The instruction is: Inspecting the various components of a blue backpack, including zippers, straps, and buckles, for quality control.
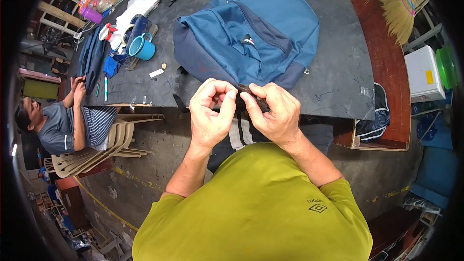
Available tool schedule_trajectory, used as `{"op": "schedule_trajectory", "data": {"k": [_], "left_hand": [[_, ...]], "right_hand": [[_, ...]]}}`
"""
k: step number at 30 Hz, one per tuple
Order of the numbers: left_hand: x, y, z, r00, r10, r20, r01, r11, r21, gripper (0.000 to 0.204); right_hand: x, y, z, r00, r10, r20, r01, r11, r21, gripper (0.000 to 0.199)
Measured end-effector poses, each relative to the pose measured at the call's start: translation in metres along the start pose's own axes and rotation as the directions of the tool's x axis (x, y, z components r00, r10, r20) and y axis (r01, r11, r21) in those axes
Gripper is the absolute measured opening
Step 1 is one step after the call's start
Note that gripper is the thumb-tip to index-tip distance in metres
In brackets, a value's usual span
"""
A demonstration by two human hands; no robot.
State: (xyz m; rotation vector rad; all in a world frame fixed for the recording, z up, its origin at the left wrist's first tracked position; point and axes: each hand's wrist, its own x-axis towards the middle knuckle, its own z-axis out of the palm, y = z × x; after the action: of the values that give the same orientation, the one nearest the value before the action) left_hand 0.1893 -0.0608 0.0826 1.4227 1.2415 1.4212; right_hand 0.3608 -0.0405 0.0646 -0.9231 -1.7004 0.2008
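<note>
I see my left hand (pixel 209 116) and right hand (pixel 274 112) with fingers pinched shut on a dark strap (pixel 251 97) at the blue backpack's (pixel 246 34) near edge; it could slip, the bag overhanging the bench (pixel 333 87).

Backpack (pixel 251 34) lies on the table (pixel 338 82), cup (pixel 142 47) to its left.

Just beyond the left hand (pixel 209 116) and right hand (pixel 273 111), the blue backpack (pixel 251 34) fills the middle of the dark table (pixel 338 67), blocking a straight reach forward. Right of the right hand, bare tabletop lies open. Far left of the left hand, a teal mug (pixel 141 47), bottles (pixel 92 13) and fabric scraps (pixel 137 7) crowd the surface.
</note>
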Motion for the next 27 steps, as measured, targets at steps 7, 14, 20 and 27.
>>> {"op": "schedule_trajectory", "data": {"k": [7,14,20,27], "left_hand": [[-0.0011,-0.0016,0.0025,1.0,-0.009,0.001,0.009,1.0,-0.02,0.004],[0.0003,0.0002,-0.0017,0.999,-0.036,0.002,0.036,0.999,-0.024,0.006],[0.0017,-0.0005,-0.0002,1.0,-0.029,0.011,0.029,0.999,-0.026,0.006],[0.0015,0.002,-0.0002,1.0,-0.017,0.017,0.017,1.0,-0.023,0.006]], "right_hand": [[-0.0067,0.009,0.004,0.999,-0.04,-0.012,0.041,0.999,0.03,0.025],[-0.0053,0.01,0.0036,0.998,-0.051,0.025,0.051,0.999,0.018,0.026],[-0.0052,0.0096,0.0028,0.998,-0.05,0.026,0.049,0.999,0.014,0.025],[-0.0063,0.0107,0.0029,0.998,-0.047,0.041,0.047,0.999,0.015,0.025]]}}
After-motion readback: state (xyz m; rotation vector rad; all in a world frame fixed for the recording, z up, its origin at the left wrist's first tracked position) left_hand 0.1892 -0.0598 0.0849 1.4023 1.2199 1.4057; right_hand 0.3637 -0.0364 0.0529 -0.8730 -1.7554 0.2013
